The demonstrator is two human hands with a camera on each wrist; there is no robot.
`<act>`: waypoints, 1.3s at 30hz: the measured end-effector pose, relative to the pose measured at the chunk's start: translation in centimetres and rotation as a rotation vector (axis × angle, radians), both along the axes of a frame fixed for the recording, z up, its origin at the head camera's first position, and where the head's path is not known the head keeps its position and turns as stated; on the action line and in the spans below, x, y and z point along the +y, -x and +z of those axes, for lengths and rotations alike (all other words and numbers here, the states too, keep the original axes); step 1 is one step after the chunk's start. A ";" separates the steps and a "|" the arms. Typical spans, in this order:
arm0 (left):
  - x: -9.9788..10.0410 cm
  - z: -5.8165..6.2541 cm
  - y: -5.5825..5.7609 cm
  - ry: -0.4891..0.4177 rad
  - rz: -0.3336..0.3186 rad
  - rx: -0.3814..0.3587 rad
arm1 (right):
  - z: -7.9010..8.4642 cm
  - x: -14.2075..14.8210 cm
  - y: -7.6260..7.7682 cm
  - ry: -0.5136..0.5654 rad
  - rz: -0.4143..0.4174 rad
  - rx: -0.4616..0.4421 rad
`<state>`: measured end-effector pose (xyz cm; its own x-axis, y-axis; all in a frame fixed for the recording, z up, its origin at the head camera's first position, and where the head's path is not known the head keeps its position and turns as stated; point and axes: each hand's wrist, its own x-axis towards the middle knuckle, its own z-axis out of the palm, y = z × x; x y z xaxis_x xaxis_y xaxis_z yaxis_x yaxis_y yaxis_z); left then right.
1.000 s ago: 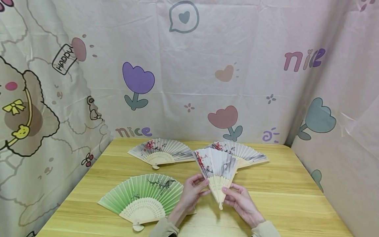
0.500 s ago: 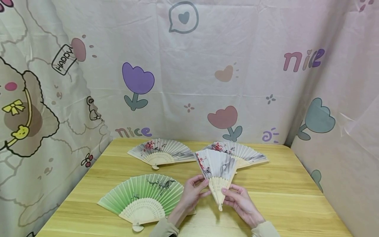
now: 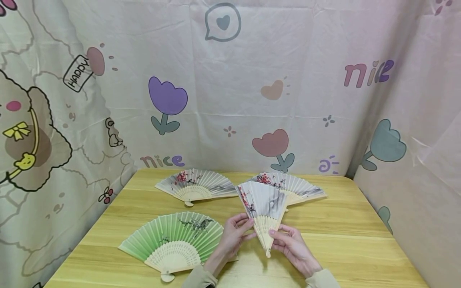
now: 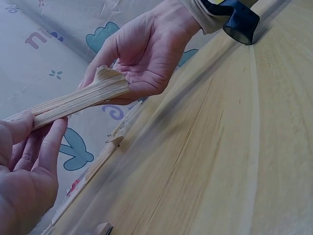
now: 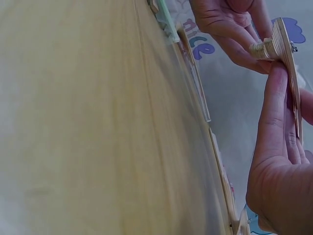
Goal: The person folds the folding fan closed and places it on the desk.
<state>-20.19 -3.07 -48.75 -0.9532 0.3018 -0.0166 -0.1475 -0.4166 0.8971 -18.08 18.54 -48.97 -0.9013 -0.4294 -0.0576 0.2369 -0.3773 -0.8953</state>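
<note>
Both hands hold a partly spread folding fan (image 3: 265, 204), white and grey with red blossoms and pale slatted ribs, raised over the table. My left hand (image 3: 235, 234) pinches its left edge between thumb and fingers. On the other side, my right hand (image 3: 293, 246) grips the ribs low down, thumb in front and fingers behind, near the pivot. In the left wrist view the stacked ribs (image 4: 73, 103) run edge-on between the two hands. The right wrist view shows the fan's ribs (image 5: 288, 63) on edge, with the right fingers along them.
A green folding fan (image 3: 176, 240) lies spread at the front left, partly behind the left forearm. Two spread blossom fans, the back-left fan (image 3: 196, 186) and the back-right fan (image 3: 306, 190), lie on the wooden table (image 3: 342, 240). A printed cloth (image 3: 223, 100) hangs behind.
The held fan has tipped slightly, its top edge a little lower than before. Both hands stay in almost the same place, and the fans on the table have not moved.
</note>
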 end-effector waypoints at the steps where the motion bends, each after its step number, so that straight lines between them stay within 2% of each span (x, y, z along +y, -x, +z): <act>1: 0.0 0.0 0.0 0.005 0.000 0.003 | 0.0 0.0 0.0 -0.001 0.001 0.000; 26: 0.0 0.0 0.0 0.027 -0.016 0.015 | 0.1 -0.1 -0.2 -0.028 0.012 -0.016; 39: 0.1 0.0 0.0 0.047 -0.020 0.010 | 0.1 -0.2 -0.2 -0.026 0.043 0.001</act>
<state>-20.16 -2.98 -48.77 -0.9471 0.3203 -0.0219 -0.1466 -0.3706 0.9171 -17.85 18.38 -48.88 -0.8823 -0.4657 -0.0688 0.2517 -0.3431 -0.9050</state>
